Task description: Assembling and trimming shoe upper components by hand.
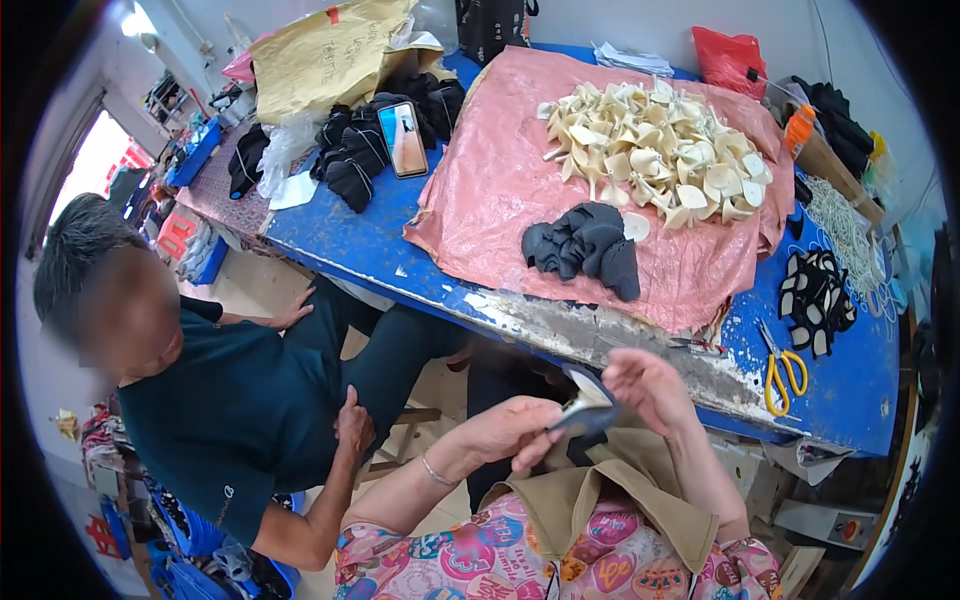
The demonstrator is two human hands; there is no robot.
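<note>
My left hand (518, 422) is closed on a small dark fabric piece (590, 408), with a cream-coloured part showing at its opening. Close to its right side is my right hand (650, 388), raised with bent fingers; motion smears the fingertips, and whether they touch the piece I cannot tell. Beyond my hands, a heap of black fabric pieces (585, 250) lies on a pink plastic sheet (470, 215). Behind it rises a large pile of cream, cupped pieces with stems (650, 150).
Yellow-handled scissors (783, 380), black-and-cream pieces (815, 305) and white cord (850, 235) lie right on the blue table (350, 245). A phone (402, 140) leans on black fabric at the left. A person in dark green (240, 400) sits to my left.
</note>
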